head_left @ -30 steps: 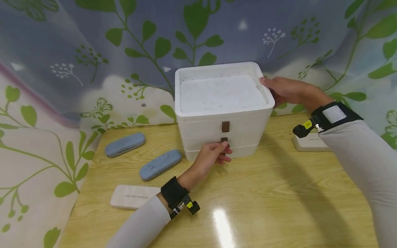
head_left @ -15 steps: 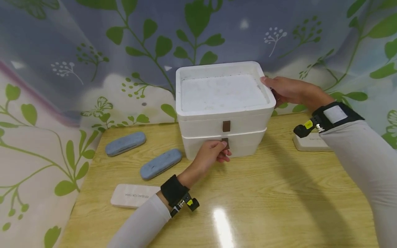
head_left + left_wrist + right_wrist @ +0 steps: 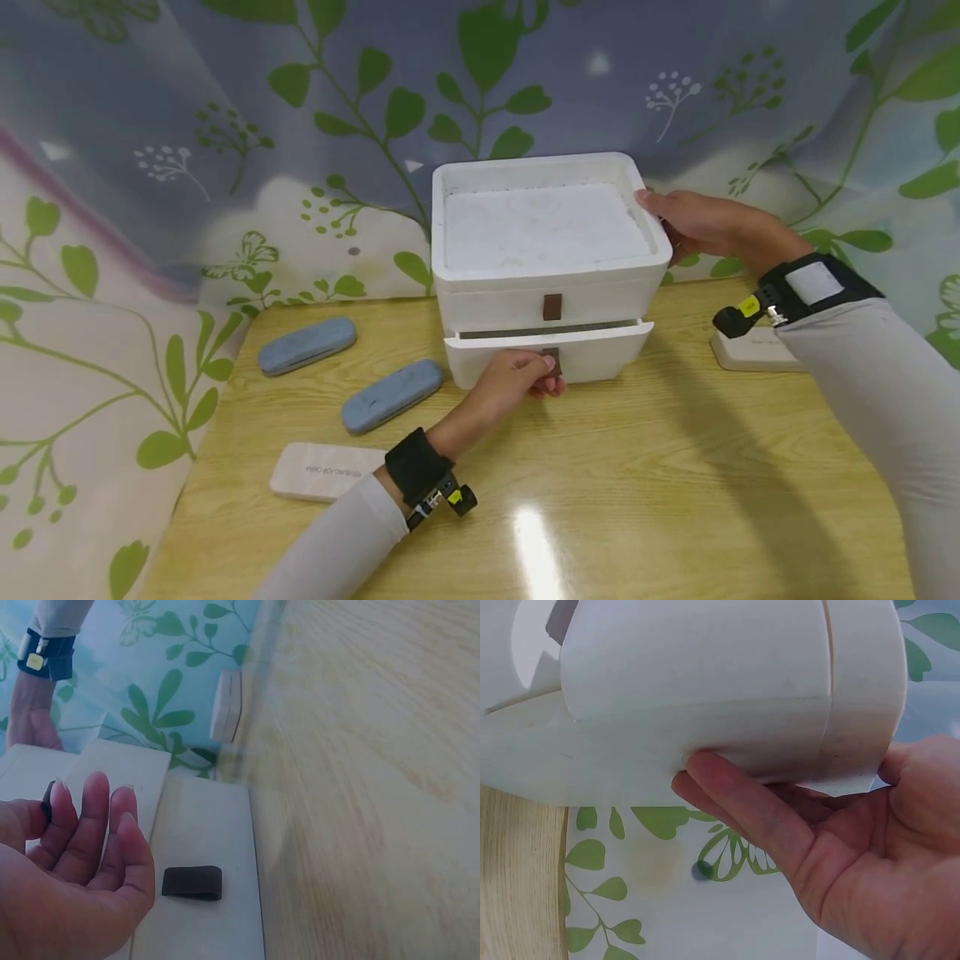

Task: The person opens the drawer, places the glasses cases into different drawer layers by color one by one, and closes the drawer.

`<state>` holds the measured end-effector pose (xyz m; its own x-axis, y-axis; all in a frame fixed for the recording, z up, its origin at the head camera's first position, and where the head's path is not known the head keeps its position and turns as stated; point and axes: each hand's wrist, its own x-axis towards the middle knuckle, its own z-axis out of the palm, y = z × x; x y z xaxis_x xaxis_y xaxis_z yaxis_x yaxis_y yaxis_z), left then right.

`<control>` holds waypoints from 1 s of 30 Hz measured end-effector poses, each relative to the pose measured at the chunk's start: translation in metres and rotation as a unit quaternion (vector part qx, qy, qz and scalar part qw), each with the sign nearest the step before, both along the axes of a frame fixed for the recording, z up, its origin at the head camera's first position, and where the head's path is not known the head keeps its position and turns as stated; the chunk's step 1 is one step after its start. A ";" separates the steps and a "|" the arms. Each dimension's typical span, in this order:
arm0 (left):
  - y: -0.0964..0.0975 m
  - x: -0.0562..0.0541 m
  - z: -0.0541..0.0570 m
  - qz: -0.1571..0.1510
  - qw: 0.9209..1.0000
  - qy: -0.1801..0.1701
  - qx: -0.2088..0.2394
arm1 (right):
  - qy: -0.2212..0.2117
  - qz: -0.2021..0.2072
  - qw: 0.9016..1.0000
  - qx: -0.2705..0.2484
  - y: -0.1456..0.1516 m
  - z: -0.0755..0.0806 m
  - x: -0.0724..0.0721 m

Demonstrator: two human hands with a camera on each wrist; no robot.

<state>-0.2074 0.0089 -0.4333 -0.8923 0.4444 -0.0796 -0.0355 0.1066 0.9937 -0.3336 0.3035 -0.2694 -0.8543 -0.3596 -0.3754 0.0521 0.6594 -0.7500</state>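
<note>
A white drawer box (image 3: pixel 551 221) with a recessed tray top stands at the back of the table. My left hand (image 3: pixel 517 375) pinches the brown pull tab (image 3: pixel 552 361) of a partly pulled-out drawer (image 3: pixel 495 350). A dark gap shows behind this drawer's front; its contents are hidden. Another tab (image 3: pixel 552 307) sits on the drawer front above. Below the left hand, the left wrist view shows a further dark tab (image 3: pixel 192 883) on a lower front. My right hand (image 3: pixel 693 221) grips the box's right side, thumb on the top rim and fingers along the side wall (image 3: pixel 705 739).
Two blue oblong cases (image 3: pixel 307 346) lie left of the box. A white lettered case (image 3: pixel 326 471) is nearer, partly behind the left forearm. Another pale case (image 3: pixel 753 350) lies at right, partly under the right arm. A leaf-patterned curtain (image 3: pixel 337 208) hangs directly behind.
My left hand has drawn the drawer out toward me by its tab, opening a gap above its front. The right hand keeps its grip on the box's side.
</note>
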 end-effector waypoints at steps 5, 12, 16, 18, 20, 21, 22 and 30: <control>0.000 0.005 0.000 -0.017 1.000 0.020 -0.011 | 0.004 0.002 1.000 0.002 0.003 0.000 -0.001; 0.002 0.017 -0.002 -0.037 0.999 0.021 -0.025 | 0.012 0.003 1.000 0.010 0.004 0.000 0.001; 0.000 0.025 -0.002 -0.057 0.998 0.014 -0.026 | 0.009 0.008 1.000 0.005 0.006 0.000 0.002; -0.002 0.028 -0.002 -0.067 0.997 0.014 -0.028 | 0.010 0.007 1.000 0.003 0.006 0.000 0.002; -0.004 0.031 -0.002 -0.076 0.996 0.016 -0.032 | 0.011 0.006 1.000 0.002 0.006 0.000 0.002; -0.005 0.033 -0.001 -0.080 0.996 0.017 -0.034 | 0.013 0.005 1.000 0.003 0.006 0.000 0.002; -0.006 0.034 -0.001 -0.082 0.996 0.016 -0.037 | 0.013 0.005 1.000 0.002 0.005 0.000 0.003; -0.009 0.044 0.001 -0.104 0.993 0.014 -0.048 | 0.011 0.010 1.000 -0.006 0.004 -0.002 0.002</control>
